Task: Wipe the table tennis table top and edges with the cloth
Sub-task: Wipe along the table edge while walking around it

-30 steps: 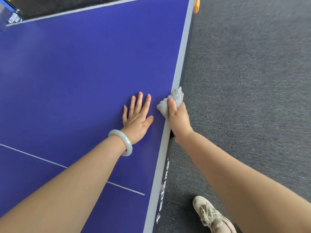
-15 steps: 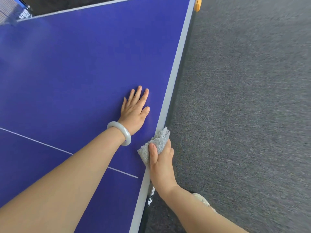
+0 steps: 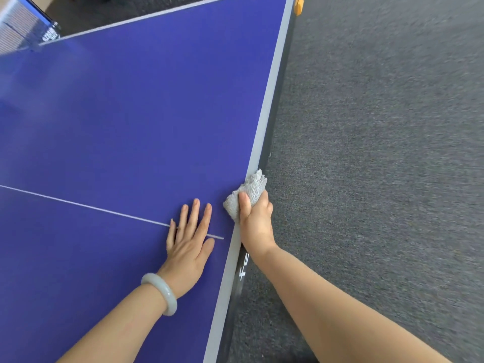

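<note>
The blue table tennis table (image 3: 131,121) fills the left of the head view, and its grey right edge (image 3: 267,106) runs from top right down to the bottom middle. My right hand (image 3: 255,221) grips a bunched grey cloth (image 3: 248,192) wrapped over that edge, thumb on top, fingers down the side. My left hand (image 3: 190,242) lies flat with straight fingers on the table top just left of the cloth, over the white centre line (image 3: 86,205). A pale bangle (image 3: 161,293) circles the left wrist.
Dark grey carpet (image 3: 379,166) covers the floor to the right of the table. An orange corner guard (image 3: 298,5) caps the far right corner. The net and its post (image 3: 34,30) stand at the top left.
Over the last second my right hand slid the cloth along the edge toward me, then away again. My left hand has shifted onto the white centre line. The view has shifted along the table.
</note>
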Motion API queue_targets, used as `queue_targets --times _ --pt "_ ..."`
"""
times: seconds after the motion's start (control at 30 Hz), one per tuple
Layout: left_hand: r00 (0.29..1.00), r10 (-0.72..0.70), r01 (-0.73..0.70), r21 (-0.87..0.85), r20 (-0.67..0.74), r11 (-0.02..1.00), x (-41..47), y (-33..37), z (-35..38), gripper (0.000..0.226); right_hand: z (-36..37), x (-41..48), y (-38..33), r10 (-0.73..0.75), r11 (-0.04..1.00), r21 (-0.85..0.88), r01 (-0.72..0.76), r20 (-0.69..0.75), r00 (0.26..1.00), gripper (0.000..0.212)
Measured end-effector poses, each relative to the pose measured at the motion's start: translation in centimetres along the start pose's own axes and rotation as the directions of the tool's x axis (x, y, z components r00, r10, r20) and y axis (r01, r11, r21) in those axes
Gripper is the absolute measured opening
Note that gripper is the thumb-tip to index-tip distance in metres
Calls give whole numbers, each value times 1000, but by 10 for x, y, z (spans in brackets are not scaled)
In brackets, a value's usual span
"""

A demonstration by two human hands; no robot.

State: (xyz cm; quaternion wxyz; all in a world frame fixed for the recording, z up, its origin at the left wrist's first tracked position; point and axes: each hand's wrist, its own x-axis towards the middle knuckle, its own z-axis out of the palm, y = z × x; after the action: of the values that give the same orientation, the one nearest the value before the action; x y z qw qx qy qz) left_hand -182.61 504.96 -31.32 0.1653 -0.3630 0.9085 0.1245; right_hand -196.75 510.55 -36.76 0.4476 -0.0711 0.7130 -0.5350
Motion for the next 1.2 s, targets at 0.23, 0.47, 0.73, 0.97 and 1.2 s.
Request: queue_targets --times 0.23,0.47,0.73,0.97,1.2 --pt "999 6 -5 -29 34 1000 0 2 -5 62 23 -113 59 -67 996 58 67 -9 998 67" --pt "997 31 -27 -61 74 998 0 1 -10 62 11 -83 44 -64 997 -28 66 50 997 66" --pt "998 9 -5 -60 63 998 2 1 -6 63 28 -115 61 -48 998 35 49 -36 998 68" --pt "998 9 -7 -41 61 999 3 -1 -6 63 23 -144 74 -83 996 -17 85 76 994 64" --pt "999 -6 8 -36 43 999 5 1 -4 63 19 -114 52 -109 988 109 107 8 994 60"
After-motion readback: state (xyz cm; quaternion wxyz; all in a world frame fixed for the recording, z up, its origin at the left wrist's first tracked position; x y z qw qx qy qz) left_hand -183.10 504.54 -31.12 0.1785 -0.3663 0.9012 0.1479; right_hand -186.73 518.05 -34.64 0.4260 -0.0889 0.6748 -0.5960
